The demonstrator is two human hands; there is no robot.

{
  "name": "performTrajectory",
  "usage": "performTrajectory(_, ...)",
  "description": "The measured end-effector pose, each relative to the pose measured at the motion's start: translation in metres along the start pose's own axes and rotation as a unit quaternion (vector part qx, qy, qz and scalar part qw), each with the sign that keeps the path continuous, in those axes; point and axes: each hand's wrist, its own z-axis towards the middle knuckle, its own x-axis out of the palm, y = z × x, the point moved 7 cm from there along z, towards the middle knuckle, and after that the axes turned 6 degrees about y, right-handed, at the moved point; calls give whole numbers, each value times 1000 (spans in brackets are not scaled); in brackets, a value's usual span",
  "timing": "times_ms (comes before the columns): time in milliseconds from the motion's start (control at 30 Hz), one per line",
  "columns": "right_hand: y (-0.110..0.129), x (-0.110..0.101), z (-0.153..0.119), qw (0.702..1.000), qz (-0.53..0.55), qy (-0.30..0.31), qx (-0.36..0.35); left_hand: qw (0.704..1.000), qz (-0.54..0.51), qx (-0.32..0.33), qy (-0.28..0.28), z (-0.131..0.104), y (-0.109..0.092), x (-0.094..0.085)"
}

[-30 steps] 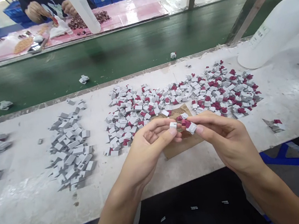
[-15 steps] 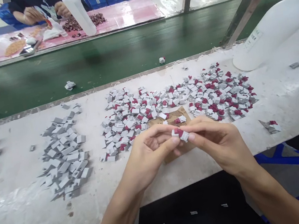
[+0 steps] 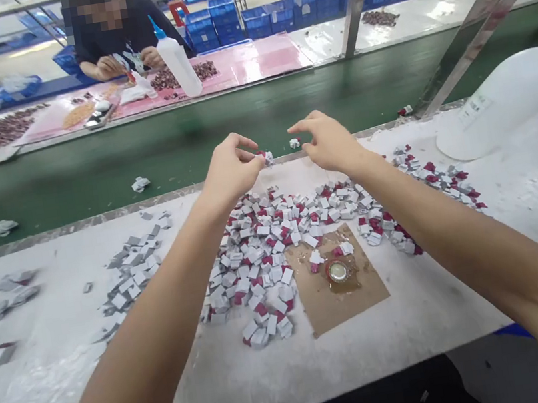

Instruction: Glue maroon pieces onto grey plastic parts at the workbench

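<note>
My left hand point(image 3: 231, 172) reaches out over the far edge of the worktable, its thumb and fingertips closed on a small grey-and-dark-red plastic piece point(image 3: 268, 158). To its right, my right hand point(image 3: 330, 144) hovers at the green belt with thumb and forefinger apart. A similar white-and-red piece point(image 3: 295, 143) lies by those fingertips; I see no grip on it. Below both hands spreads a heap of grey-and-red pieces point(image 3: 264, 236). A brown cardboard square point(image 3: 326, 311) bears a small round cap point(image 3: 339, 271) in a wet patch and a couple of pieces.
Plain grey pieces point(image 3: 132, 266) are piled at left, partly behind my left forearm. A large white bottle point(image 3: 487, 108) lies tilted at right near a metal post point(image 3: 469, 23). Across the green belt point(image 3: 219, 138), a co-worker point(image 3: 132, 33) handles parts beside an upright squeeze bottle point(image 3: 180, 63).
Both hands have moved forward from above the cardboard to the belt's edge and drawn apart. My right hand has let go of the piece. The view has tilted up, and the cardboard is uncovered.
</note>
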Motion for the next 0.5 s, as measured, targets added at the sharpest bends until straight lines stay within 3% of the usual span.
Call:
performTrajectory(100,-11,25,66,999,-21,35,-4,999,18,-42,-19,66,19,17)
performTrajectory(167,-10,31,82,999,-23,45,-9,997,31,-63,-14,93,31,31)
performTrajectory(233,-5,25,79,999,-17,34,-15,996,47,-78,-1,109,40,41)
performTrajectory(367,1,-6,26,999,27,8,-15,990,95,-103,2,115,50,36)
performTrajectory(467,3,-20,-49,995,91,19,-45,987,124,-100,-5,90,50,18)
performTrajectory(500,1,-24,-80,993,106,-8,-53,988,128,-86,-3,74,48,10)
